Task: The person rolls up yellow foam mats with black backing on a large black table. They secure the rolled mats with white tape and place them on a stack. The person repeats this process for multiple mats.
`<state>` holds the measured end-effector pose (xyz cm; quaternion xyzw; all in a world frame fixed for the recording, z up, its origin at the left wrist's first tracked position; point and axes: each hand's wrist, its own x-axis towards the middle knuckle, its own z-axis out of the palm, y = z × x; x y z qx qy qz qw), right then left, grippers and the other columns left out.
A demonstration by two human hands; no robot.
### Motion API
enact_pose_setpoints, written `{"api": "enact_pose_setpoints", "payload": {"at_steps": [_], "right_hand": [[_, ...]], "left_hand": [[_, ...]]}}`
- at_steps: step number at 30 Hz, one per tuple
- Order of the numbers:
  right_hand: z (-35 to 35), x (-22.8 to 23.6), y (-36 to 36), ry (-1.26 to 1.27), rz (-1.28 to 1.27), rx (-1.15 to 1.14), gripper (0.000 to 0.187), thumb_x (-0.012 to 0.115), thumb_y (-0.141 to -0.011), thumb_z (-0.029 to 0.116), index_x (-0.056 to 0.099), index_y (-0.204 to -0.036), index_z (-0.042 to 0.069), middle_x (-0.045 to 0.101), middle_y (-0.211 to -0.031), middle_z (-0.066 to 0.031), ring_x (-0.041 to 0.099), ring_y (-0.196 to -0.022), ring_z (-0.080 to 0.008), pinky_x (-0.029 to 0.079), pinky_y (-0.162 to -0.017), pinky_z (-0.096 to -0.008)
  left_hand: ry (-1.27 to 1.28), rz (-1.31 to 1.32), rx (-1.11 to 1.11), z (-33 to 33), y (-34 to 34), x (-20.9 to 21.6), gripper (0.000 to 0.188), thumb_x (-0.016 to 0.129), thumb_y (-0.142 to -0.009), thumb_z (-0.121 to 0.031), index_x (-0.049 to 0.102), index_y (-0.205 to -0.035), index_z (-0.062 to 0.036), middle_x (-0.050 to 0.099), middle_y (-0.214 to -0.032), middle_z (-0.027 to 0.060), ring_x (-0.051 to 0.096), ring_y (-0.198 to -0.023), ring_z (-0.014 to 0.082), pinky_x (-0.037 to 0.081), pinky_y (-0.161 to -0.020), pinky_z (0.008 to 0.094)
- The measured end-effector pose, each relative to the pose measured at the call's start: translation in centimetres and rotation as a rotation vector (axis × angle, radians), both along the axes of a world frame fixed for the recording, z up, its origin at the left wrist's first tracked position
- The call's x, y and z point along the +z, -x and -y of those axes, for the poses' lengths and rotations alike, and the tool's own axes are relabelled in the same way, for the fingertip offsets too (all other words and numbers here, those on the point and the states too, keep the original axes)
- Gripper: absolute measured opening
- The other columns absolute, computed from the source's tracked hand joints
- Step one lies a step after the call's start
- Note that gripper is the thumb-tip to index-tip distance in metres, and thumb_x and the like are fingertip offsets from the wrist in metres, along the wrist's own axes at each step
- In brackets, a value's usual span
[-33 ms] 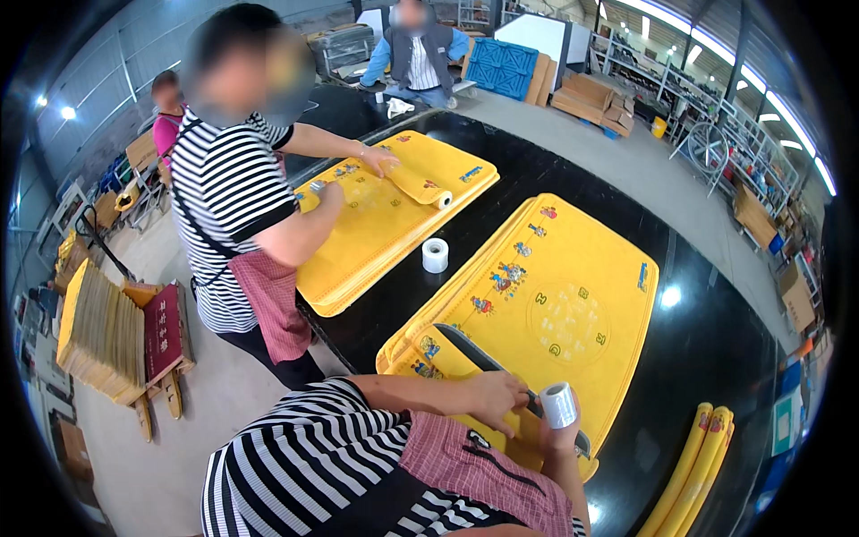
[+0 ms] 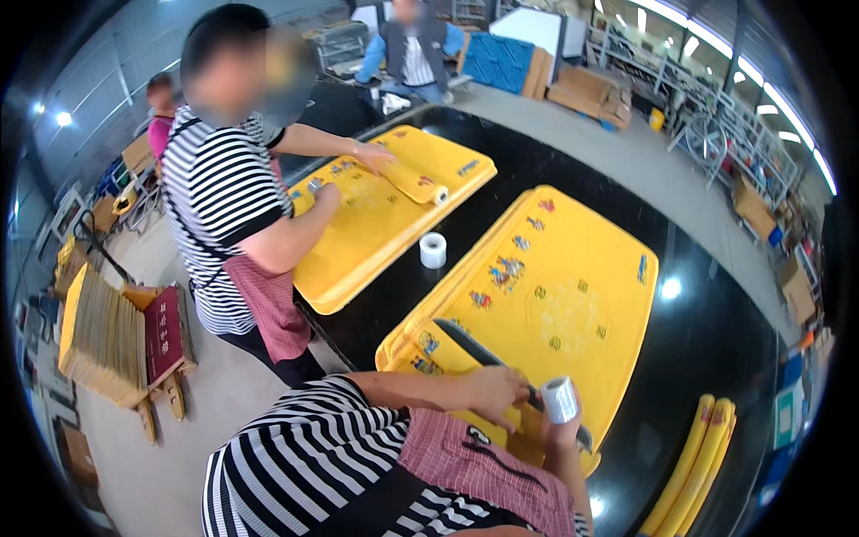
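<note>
A yellow mat (image 2: 573, 295) with small cartoon figures tops a stack on the black table in front of me. Its near edge curls up, showing a dark grey underside (image 2: 467, 342). My left hand (image 2: 497, 394) grips this curled part with bent fingers. Beside it, my right hand (image 2: 562, 428) holds a white roll of labels or tape (image 2: 559, 400) upright against the mat's right end. Part of the right hand's grip is hidden behind the roll.
Another white roll (image 2: 433, 251) stands between the two mat stacks. A co-worker (image 2: 224, 197) on the left rolls a yellow mat (image 2: 358, 210). Three rolled yellow mats (image 2: 693, 470) lie at the right table edge. A loaded pallet jack (image 2: 148, 345) stands on the floor to the left.
The whole view has shifted slightly. Both my hands keep their hold on the mat edge and the roll, nearly unmoved.
</note>
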<state>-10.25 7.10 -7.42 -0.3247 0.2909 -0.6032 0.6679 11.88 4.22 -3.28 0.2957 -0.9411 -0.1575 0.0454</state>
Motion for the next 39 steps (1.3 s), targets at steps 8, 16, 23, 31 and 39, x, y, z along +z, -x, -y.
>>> {"api": "enact_pose_setpoints", "payload": {"at_steps": [8,16,23,31,39], "right_hand": [[-0.4,1.6,-0.7,0.018,-0.197,-0.031,0.009,0.057,-0.102,0.013,0.062,-0.105,0.007,0.066,-0.098,-0.0043,0.064,-0.092,-0.0149,0.054,-0.083,-0.0301],[-0.4,2.6,-1.4,-0.086,-0.118,-0.005,0.011,0.068,-0.096,0.006,0.062,-0.104,0.009,0.067,-0.096,-0.0020,0.063,-0.086,-0.0103,0.052,-0.076,-0.0263],[0.0,2.0,-1.3,-0.072,-0.530,0.067,0.013,0.073,-0.090,0.008,0.063,-0.099,0.008,0.066,-0.092,-0.0012,0.060,-0.083,-0.0100,0.050,-0.075,-0.0271],[-0.9,1.7,-1.6,-0.007,-0.693,0.159,0.030,0.078,-0.086,0.003,0.063,-0.113,0.004,0.069,-0.109,-0.0079,0.065,-0.099,-0.0167,0.054,-0.088,-0.0329],[-2.0,5.9,-5.6,0.213,-0.999,-0.087,0.119,0.088,-0.078,0.008,0.008,-0.167,0.008,0.032,-0.163,-0.0187,0.033,-0.151,-0.0304,0.028,-0.124,-0.0405]], "left_hand": [[-0.186,-0.056,0.098,-0.5,0.2,2.1,0.074,0.085,-0.072,-0.064,0.070,-0.124,-0.0128,0.070,-0.123,0.0096,0.066,-0.114,0.0297,0.051,-0.102,0.0396],[-0.445,-0.354,0.201,0.4,-0.6,2.1,0.082,0.089,-0.073,-0.052,0.060,-0.133,-0.0064,0.066,-0.126,0.0143,0.064,-0.116,0.0341,0.050,-0.104,0.0431],[-0.062,-0.684,0.098,0.7,-1.2,3.4,0.069,0.087,-0.078,-0.048,0.064,-0.129,-0.0080,0.063,-0.123,0.0119,0.063,-0.113,0.0326,0.048,-0.104,0.0422],[-0.309,-0.531,-0.076,2.2,-0.5,6.1,0.014,0.078,-0.081,-0.021,0.070,-0.082,-0.0093,0.070,-0.096,0.0055,0.064,-0.096,0.0301,0.050,-0.082,0.0422],[-0.946,-0.521,0.186,5.9,-0.6,0.4,0.012,0.074,-0.088,-0.011,0.072,-0.095,-0.0018,0.076,-0.094,0.0101,0.071,-0.087,0.0231,0.054,-0.077,0.0351]]}}
